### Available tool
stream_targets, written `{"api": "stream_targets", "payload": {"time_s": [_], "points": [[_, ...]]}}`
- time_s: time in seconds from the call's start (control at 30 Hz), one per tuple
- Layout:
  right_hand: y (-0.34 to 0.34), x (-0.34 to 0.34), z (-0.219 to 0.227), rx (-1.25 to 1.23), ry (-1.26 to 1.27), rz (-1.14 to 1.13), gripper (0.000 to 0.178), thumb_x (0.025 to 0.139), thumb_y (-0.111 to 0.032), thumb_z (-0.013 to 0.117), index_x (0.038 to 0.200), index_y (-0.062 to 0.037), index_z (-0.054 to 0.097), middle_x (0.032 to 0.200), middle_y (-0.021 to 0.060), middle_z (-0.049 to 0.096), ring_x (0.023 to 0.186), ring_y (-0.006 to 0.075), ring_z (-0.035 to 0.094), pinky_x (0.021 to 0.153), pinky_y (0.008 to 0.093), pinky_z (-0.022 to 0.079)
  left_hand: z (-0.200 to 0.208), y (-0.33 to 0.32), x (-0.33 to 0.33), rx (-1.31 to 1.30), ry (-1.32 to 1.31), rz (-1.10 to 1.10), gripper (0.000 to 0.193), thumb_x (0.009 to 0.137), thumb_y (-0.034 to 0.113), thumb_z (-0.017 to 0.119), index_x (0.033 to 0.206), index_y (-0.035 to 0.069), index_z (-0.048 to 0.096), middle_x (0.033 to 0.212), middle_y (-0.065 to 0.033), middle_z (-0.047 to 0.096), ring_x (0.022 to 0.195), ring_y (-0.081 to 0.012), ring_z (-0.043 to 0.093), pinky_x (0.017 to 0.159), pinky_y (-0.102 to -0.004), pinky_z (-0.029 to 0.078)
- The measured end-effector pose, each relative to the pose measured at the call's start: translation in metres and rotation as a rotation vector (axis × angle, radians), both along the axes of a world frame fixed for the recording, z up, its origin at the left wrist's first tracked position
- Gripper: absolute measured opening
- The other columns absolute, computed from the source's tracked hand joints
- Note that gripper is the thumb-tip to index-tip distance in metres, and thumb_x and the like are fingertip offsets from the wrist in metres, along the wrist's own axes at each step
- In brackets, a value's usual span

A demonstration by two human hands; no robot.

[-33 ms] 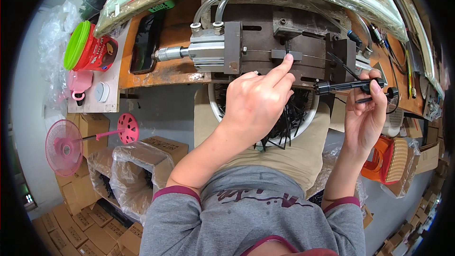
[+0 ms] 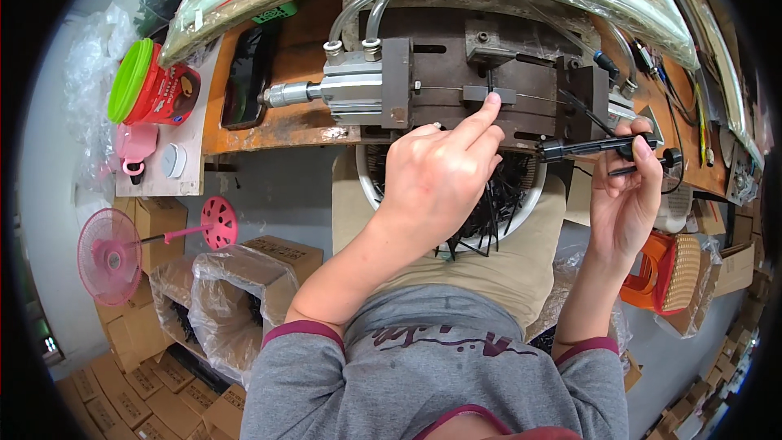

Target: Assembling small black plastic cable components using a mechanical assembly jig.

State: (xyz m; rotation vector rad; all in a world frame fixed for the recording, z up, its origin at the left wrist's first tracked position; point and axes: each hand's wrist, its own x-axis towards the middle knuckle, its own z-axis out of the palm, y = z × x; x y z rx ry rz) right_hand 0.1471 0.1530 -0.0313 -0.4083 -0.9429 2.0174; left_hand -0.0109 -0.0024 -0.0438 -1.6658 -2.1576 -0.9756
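Tool axis: the slim black rod-shaped tool (image 2: 599, 147) lies nearly level, long axis running left to right, its thicker black tip pointing left toward the dark metal fixture block (image 2: 521, 73)
Tool place: just in front of the fixture's right end, above the white round bowl of black plastic strips (image 2: 497, 195)
Right hand: right hand (image 2: 627, 195) raised upright, palm turned left, fingers and thumb closed around the tool's right end
Left hand: left hand (image 2: 436, 183) loosely curled, holding nothing that shows; extended forefinger tip touches a small grey metal bar on the fixture's front face
Fixture: steel, matt and worn, with a silver pneumatic cylinder (image 2: 342, 90) on its left and clear hoses curving up
Desk: orange wooden desk (image 2: 285, 126), scuffed; a black phone (image 2: 248, 73) lies on it
Left edge: a red tub with green lid (image 2: 151, 81)
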Motion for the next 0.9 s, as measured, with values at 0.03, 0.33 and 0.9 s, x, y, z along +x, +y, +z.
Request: {"api": "stream_targets", "payload": {"time_s": [0.03, 0.33, 0.9], "points": [[-0.001, 0.0, 0.0, 0.017, -0.031, -0.013, 0.025, 0.092, -0.011, 0.061, 0.112, 0.0026, 0.057, 0.103, 0.0151, 0.065, 0.058, 0.0063, 0.057, 0.048, 0.017, 0.043, 0.0, 0.0, 0.0, -0.001, -0.009, -0.001, 0.027, 0.065, 0.015, 0.082, 0.089, 0.009, 0.07, 0.12, -0.0046, 0.069, 0.058, -0.0177, 0.061, 0.057, -0.0266, 0.05], [-0.02, -0.006, 0.009, -0.03, -0.168, 0.016, 0.026, 0.088, -0.01, 0.063, 0.111, 0.0022, 0.057, 0.098, 0.0149, 0.066, 0.058, 0.0093, 0.059, 0.05, 0.0177, 0.049, 0.023, -0.015, 0.003, 0.16, -0.985, -0.404, 0.058, 0.071, -0.006, 0.081, 0.126, -0.002, 0.063, 0.109, -0.0165, 0.07, 0.082, -0.0157, 0.071, 0.073, -0.0247, 0.058], [-0.021, -0.003, 0.012, 0.398, -0.306, -0.474, 0.026, 0.091, -0.005, 0.064, 0.115, 0.0026, 0.059, 0.106, 0.0159, 0.067, 0.068, 0.0089, 0.061, 0.057, 0.019, 0.052, 0.002, -0.016, 0.001, 0.2, -0.153, -0.11, 0.033, 0.062, 0.006, 0.084, 0.093, 0.002, 0.073, 0.114, -0.0106, 0.069, 0.087, -0.022, 0.066, 0.073, -0.0301, 0.055]]}}
